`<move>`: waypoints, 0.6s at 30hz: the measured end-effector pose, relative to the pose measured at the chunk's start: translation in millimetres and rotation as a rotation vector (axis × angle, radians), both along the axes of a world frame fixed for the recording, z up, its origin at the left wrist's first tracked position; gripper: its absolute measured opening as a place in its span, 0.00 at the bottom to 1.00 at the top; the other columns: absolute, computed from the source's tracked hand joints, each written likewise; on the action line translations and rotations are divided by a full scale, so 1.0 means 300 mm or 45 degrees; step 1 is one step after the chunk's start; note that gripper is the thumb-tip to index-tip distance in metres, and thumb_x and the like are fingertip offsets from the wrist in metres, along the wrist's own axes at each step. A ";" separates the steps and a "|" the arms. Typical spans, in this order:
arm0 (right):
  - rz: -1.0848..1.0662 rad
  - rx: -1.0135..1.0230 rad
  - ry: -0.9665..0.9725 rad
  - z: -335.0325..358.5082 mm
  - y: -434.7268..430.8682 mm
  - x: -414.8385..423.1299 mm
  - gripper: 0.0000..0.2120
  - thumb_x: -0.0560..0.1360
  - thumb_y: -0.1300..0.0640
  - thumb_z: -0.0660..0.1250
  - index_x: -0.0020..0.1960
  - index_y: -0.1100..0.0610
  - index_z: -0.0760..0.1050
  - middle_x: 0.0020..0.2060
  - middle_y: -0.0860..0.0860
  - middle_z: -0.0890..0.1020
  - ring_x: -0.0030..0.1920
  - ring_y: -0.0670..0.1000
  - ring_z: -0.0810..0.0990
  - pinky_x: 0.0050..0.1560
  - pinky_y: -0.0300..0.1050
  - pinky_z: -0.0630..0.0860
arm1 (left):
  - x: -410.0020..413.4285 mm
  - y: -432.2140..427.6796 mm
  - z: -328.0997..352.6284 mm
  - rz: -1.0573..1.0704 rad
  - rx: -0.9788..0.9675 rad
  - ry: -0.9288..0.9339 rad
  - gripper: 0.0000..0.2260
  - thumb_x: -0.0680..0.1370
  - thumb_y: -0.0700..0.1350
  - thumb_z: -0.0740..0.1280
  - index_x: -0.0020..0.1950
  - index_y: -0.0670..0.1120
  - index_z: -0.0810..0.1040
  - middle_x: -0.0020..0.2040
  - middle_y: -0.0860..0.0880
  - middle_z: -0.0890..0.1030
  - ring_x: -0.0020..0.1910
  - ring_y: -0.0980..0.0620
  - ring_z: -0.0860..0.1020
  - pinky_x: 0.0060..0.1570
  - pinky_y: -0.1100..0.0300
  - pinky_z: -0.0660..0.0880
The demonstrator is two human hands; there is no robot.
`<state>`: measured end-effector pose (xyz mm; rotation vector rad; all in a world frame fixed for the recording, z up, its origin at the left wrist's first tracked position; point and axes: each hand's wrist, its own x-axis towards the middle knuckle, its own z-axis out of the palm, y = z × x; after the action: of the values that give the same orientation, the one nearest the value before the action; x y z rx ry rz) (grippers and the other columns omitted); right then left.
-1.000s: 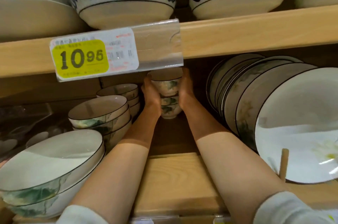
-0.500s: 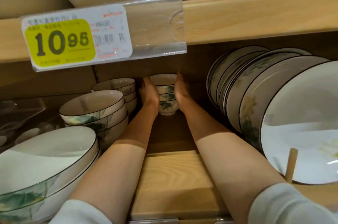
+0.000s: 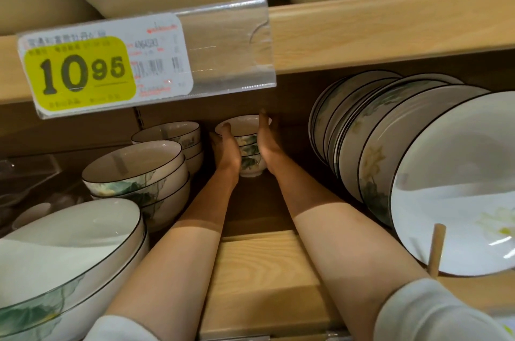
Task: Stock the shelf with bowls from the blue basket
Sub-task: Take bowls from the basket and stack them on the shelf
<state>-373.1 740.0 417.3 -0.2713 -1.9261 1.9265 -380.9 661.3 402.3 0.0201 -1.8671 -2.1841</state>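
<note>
Nearest the camera, two white sleeves (image 3: 434, 313) and bare forearms reach over the front lip of the wooden shelf (image 3: 264, 271) into its depth. The landmark is the stack of small bowls (image 3: 249, 151), three or so nested, painted with green leaves, standing at the rear of the shelf. In front of that stack and to its left sit wider bowl stacks (image 3: 133, 173); to its right, well apart, a row of plates (image 3: 390, 151) leans on edge against a wooden peg (image 3: 436, 251). Above it hangs the price tag (image 3: 106, 65) on the upper shelf edge.

The left hand (image 3: 227, 150) presses the stack's left side and the right hand (image 3: 266, 145) its right side, palms facing inward. The fingers are extended and held close together, flat on the bowl walls, a clamp rather than a curl. The foot of the stack appears to meet the shelf, though shadow leaves this uncertain.

Judgement: the stack is being seated. Good practice is to confirm the base rests flat before easing both palms outward together, then withdraw straight back between the left bowl stacks and the plates. The blue basket is not in view.
</note>
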 end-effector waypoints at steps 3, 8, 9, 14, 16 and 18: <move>0.009 0.026 0.020 0.000 -0.001 0.003 0.34 0.79 0.35 0.48 0.78 0.45 0.40 0.78 0.53 0.56 0.75 0.59 0.58 0.72 0.63 0.59 | -0.019 0.001 -0.006 0.023 -0.055 0.003 0.29 0.80 0.60 0.51 0.80 0.54 0.51 0.75 0.43 0.62 0.70 0.42 0.67 0.67 0.48 0.66; 0.008 0.054 0.039 0.004 -0.004 0.010 0.33 0.79 0.35 0.48 0.78 0.43 0.38 0.78 0.52 0.54 0.76 0.60 0.57 0.72 0.65 0.59 | -0.029 0.005 -0.002 0.045 -0.132 -0.022 0.31 0.81 0.62 0.51 0.79 0.57 0.41 0.79 0.44 0.52 0.74 0.39 0.60 0.63 0.48 0.64; 0.009 0.056 0.026 0.002 -0.004 0.010 0.33 0.79 0.35 0.48 0.78 0.43 0.38 0.78 0.52 0.54 0.76 0.60 0.57 0.72 0.65 0.59 | -0.029 0.007 -0.001 0.051 -0.148 -0.025 0.31 0.81 0.62 0.51 0.79 0.57 0.41 0.79 0.44 0.52 0.74 0.39 0.60 0.65 0.45 0.63; 0.043 0.009 0.011 -0.001 -0.003 0.018 0.33 0.79 0.35 0.48 0.77 0.42 0.36 0.79 0.52 0.52 0.76 0.60 0.56 0.72 0.66 0.58 | -0.030 0.018 0.000 0.058 -0.144 -0.053 0.31 0.81 0.62 0.51 0.80 0.55 0.42 0.80 0.45 0.50 0.76 0.40 0.56 0.70 0.42 0.59; 0.054 -0.008 0.013 0.005 -0.003 0.023 0.33 0.79 0.35 0.48 0.78 0.43 0.36 0.79 0.52 0.51 0.77 0.60 0.55 0.73 0.65 0.57 | -0.027 0.015 0.002 0.065 -0.117 -0.066 0.31 0.81 0.62 0.51 0.80 0.54 0.43 0.79 0.45 0.52 0.76 0.40 0.57 0.71 0.42 0.58; 0.056 -0.024 0.001 0.015 -0.005 0.031 0.33 0.79 0.35 0.48 0.78 0.43 0.37 0.78 0.52 0.52 0.76 0.60 0.56 0.73 0.64 0.57 | -0.012 0.014 0.010 0.072 -0.066 -0.085 0.31 0.80 0.62 0.50 0.80 0.53 0.45 0.79 0.45 0.55 0.75 0.41 0.59 0.72 0.42 0.59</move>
<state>-363.9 738.5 421.8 -0.2355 -1.9290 1.9734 -384.5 665.5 405.4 0.1358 -1.9340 -2.1213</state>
